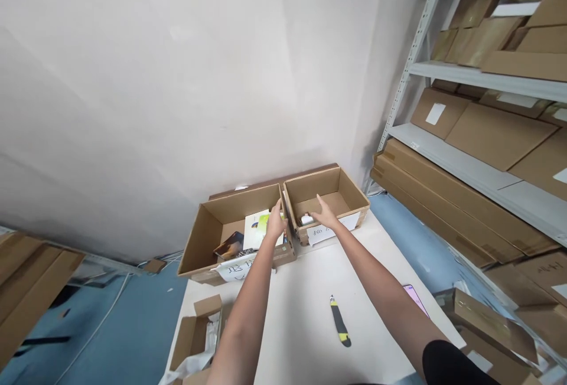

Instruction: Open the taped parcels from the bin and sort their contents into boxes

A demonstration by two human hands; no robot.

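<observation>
Two open cardboard boxes stand side by side at the far edge of a white table [305,308]. My left hand [275,223] rests on the right wall of the left box [208,232], fingers closed round a flat dark thing standing between the boxes. My right hand [325,215] reaches into the right box [349,191], fingers apart, touching a small white object [306,219] in its near left corner. The left box holds printed cards or booklets [257,227] and a dark packet [229,245].
A yellow and black utility knife [340,322] lies on the table between my arms. A phone [415,298] lies at the right edge. A small opened carton with white wrapping [194,338] sits at the near left. Metal shelves with flat cardboard [482,131] stand on the right.
</observation>
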